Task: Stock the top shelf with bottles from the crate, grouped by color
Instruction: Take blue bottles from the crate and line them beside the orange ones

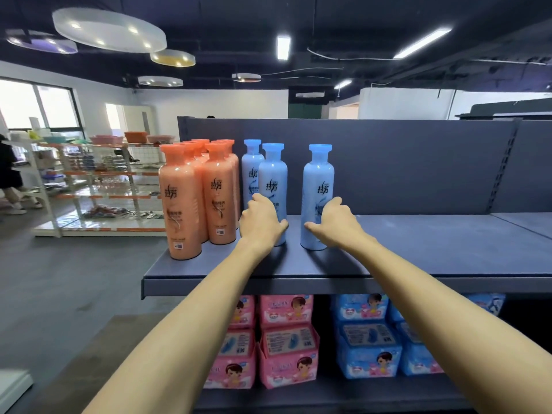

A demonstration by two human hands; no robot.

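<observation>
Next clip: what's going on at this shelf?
A person is stocking the top shelf. The left hand grips the front blue bottle next to the orange bottles, with a back blue bottle behind it. The right hand grips the right blue bottle, which stands apart from the others. All stand upright.

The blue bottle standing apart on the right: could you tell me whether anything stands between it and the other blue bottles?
Nothing visible does. Only bare top shelf separates the right blue bottle, gripped by the right hand, from the front blue bottle in the left hand; just their thumbs reach into that gap.
</observation>
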